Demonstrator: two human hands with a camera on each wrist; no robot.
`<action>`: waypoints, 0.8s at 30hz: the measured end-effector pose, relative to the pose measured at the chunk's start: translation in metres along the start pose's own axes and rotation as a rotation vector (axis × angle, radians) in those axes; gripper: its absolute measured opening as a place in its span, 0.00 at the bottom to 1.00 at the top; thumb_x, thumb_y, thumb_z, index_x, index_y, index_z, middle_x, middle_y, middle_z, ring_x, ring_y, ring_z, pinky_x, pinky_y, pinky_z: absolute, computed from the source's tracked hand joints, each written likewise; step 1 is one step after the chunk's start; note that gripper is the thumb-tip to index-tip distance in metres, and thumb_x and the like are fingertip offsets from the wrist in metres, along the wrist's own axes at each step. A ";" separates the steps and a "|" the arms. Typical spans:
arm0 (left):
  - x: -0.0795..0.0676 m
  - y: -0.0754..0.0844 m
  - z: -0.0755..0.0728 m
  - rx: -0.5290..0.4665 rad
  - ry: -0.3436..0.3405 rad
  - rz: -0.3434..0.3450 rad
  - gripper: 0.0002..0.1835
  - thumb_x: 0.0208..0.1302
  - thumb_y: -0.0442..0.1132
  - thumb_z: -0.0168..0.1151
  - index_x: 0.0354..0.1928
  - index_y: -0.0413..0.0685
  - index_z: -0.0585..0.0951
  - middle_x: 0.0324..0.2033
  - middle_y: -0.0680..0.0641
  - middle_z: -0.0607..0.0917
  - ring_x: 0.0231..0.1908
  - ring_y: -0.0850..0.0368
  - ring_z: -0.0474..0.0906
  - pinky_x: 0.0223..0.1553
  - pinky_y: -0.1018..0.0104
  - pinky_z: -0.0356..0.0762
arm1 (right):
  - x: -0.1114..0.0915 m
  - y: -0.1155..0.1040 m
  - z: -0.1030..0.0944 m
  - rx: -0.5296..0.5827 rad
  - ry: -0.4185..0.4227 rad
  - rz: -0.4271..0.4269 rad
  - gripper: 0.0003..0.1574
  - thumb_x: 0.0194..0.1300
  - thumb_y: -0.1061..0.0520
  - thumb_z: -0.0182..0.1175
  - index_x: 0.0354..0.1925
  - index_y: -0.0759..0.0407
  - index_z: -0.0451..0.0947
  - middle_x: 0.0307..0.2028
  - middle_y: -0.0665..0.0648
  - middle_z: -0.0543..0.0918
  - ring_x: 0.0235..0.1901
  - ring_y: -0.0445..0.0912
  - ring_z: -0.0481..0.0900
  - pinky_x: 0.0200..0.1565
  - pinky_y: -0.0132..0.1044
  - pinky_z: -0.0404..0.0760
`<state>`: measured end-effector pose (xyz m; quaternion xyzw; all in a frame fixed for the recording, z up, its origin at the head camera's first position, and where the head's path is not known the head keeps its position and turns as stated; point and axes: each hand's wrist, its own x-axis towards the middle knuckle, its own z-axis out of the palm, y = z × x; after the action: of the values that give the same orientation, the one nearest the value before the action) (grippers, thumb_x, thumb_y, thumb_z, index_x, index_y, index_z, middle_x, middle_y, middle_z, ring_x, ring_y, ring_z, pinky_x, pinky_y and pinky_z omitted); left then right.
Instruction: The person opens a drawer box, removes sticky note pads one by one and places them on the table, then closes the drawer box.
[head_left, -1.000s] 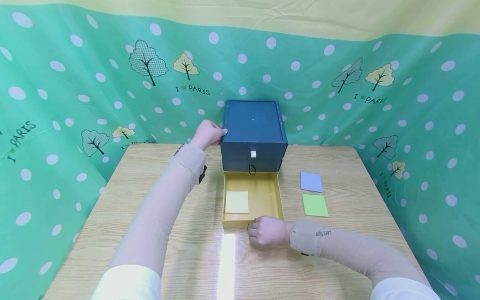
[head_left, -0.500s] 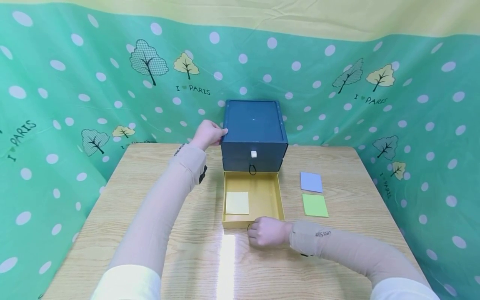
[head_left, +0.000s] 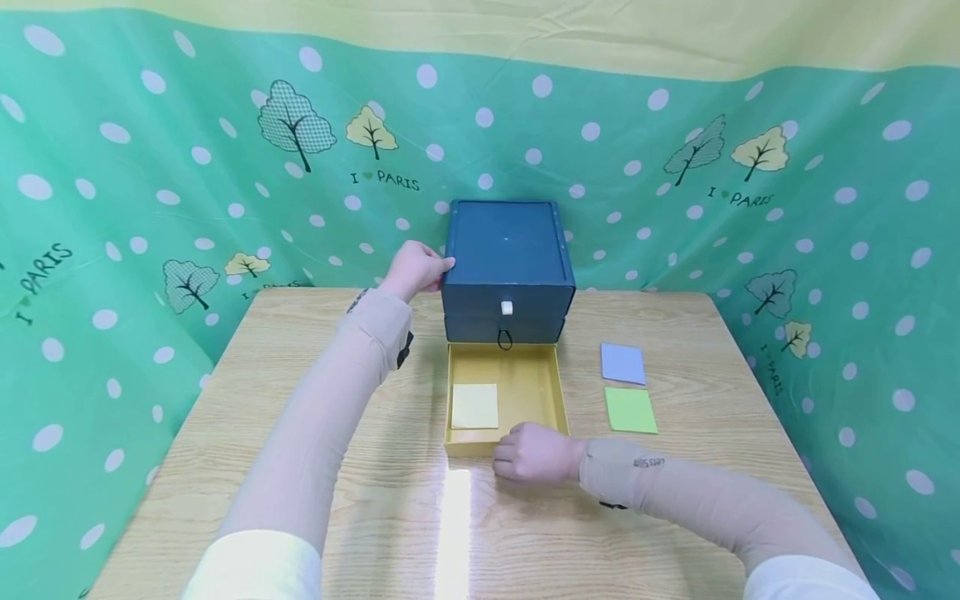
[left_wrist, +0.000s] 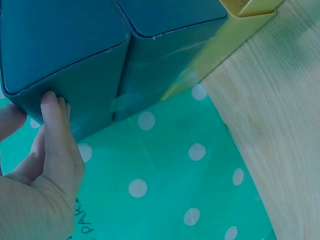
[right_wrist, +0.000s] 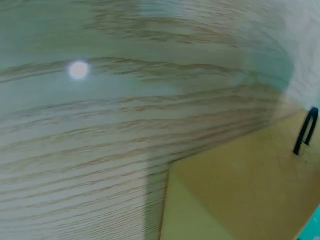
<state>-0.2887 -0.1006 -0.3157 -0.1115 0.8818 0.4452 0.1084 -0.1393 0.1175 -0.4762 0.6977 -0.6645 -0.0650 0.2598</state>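
Observation:
My left hand (head_left: 417,270) is at the left side of a dark blue drawer box (head_left: 506,242). In the left wrist view, its fairly straight fingers (left_wrist: 50,112) touch the box's side. A yellow drawer (head_left: 528,387) is pulled out at the bottom front, with a pale yellow square of note paper (head_left: 474,406) lying inside at the left. My right hand (head_left: 538,452) is at the drawer's front wall, its fingers bent and partly hidden. A black loop (right_wrist: 306,131) on the drawer front shows without fingers in the right wrist view, where the hand is out of sight.
Blue (head_left: 622,364) and green (head_left: 631,410) square notes lie on the wooden table (head_left: 697,367), right of the drawer. The upper blue front carries a white knob (head_left: 507,308) and a black loop (head_left: 505,339). A green dotted curtain (head_left: 630,200) hangs behind and at both sides.
My right hand has shifted slightly upward over the drawer's front wall, covering the loop in the head view. The left hand, drawer and notes have stayed where they were.

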 end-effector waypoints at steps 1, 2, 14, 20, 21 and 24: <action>0.000 0.000 0.000 0.001 0.000 0.002 0.15 0.67 0.45 0.58 0.40 0.37 0.82 0.31 0.48 0.76 0.36 0.54 0.78 0.41 0.66 0.83 | 0.001 0.002 -0.001 0.020 0.011 0.028 0.04 0.54 0.54 0.65 0.26 0.48 0.77 0.25 0.41 0.79 0.23 0.33 0.75 0.26 0.20 0.74; 0.000 -0.001 0.000 0.003 0.000 0.003 0.15 0.67 0.45 0.58 0.39 0.38 0.82 0.31 0.48 0.75 0.37 0.54 0.79 0.41 0.66 0.83 | 0.002 0.004 -0.001 0.039 0.023 0.059 0.06 0.54 0.53 0.66 0.26 0.48 0.77 0.24 0.41 0.78 0.22 0.33 0.75 0.26 0.21 0.74; 0.004 -0.003 0.001 0.002 0.004 0.011 0.15 0.67 0.45 0.58 0.39 0.37 0.82 0.30 0.48 0.75 0.33 0.57 0.77 0.39 0.66 0.84 | 0.013 0.029 -0.010 0.226 0.089 0.251 0.06 0.52 0.59 0.67 0.25 0.52 0.78 0.19 0.44 0.77 0.18 0.35 0.73 0.23 0.23 0.75; 0.002 -0.003 0.000 -0.010 0.004 0.013 0.15 0.67 0.45 0.58 0.38 0.38 0.81 0.31 0.47 0.75 0.34 0.56 0.77 0.39 0.66 0.84 | 0.017 0.050 -0.018 0.506 -0.148 0.396 0.02 0.59 0.58 0.63 0.31 0.54 0.82 0.25 0.47 0.83 0.25 0.36 0.79 0.30 0.24 0.79; 0.002 -0.003 0.000 -0.012 0.004 0.014 0.15 0.67 0.45 0.58 0.38 0.38 0.81 0.31 0.47 0.76 0.34 0.56 0.77 0.40 0.65 0.84 | 0.017 0.054 -0.019 0.558 -0.204 0.432 0.03 0.60 0.58 0.62 0.31 0.54 0.83 0.27 0.47 0.84 0.26 0.36 0.80 0.31 0.24 0.79; 0.003 -0.003 0.000 -0.017 0.005 0.011 0.15 0.67 0.45 0.59 0.39 0.37 0.81 0.32 0.47 0.76 0.33 0.56 0.77 0.40 0.65 0.84 | 0.018 0.067 -0.020 0.695 -0.339 0.546 0.05 0.61 0.58 0.61 0.34 0.56 0.84 0.29 0.49 0.85 0.28 0.38 0.80 0.32 0.25 0.78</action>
<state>-0.2903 -0.1027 -0.3193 -0.1088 0.8789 0.4529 0.1031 -0.1886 0.1073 -0.4239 0.5225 -0.8391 0.1188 -0.0936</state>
